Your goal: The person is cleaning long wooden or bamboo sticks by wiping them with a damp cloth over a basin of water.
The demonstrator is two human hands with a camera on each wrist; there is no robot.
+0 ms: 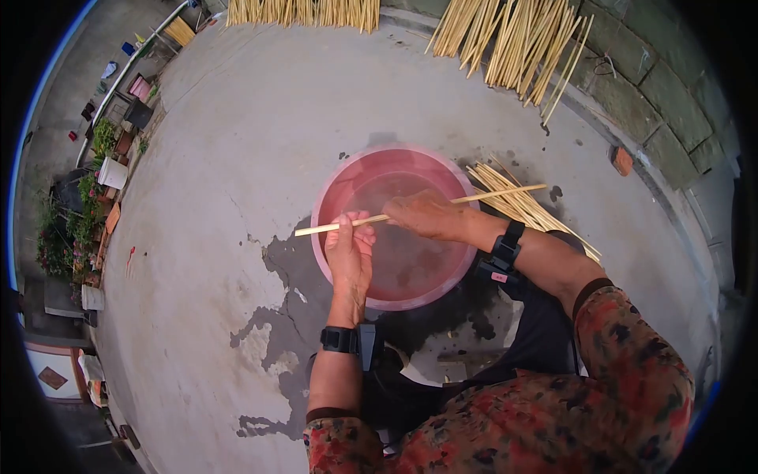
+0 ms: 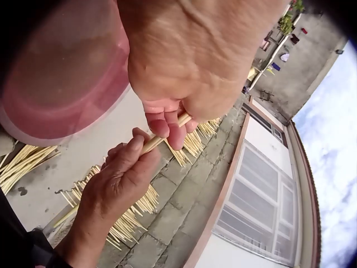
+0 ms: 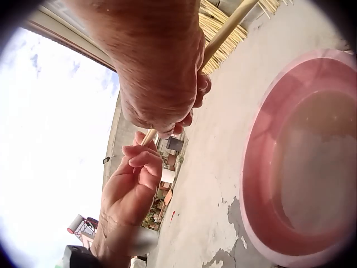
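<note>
A long, thin, pale yellow stick (image 1: 497,193) lies across both hands above a pink basin (image 1: 321,197) of cloudy water. My left hand (image 1: 350,257) pinches it between thumb and fingers near its left end, at the basin's left rim. Over the middle of the basin, my right hand (image 1: 430,216) grips the same stick, whose far end sticks out past the right rim. The left wrist view has the right hand (image 2: 120,178) with its thumb along the stick, close to the left fingers. In the right wrist view the left hand (image 3: 134,190) has curled fingers at the stick.
A loose bundle of similar sticks (image 1: 529,207) lies on the wet ground right of the basin. More sticks (image 1: 521,47) lean along the wall at the back. A brick piece (image 1: 621,160) lies at the right; potted plants (image 1: 83,213) line the left edge of the concrete yard.
</note>
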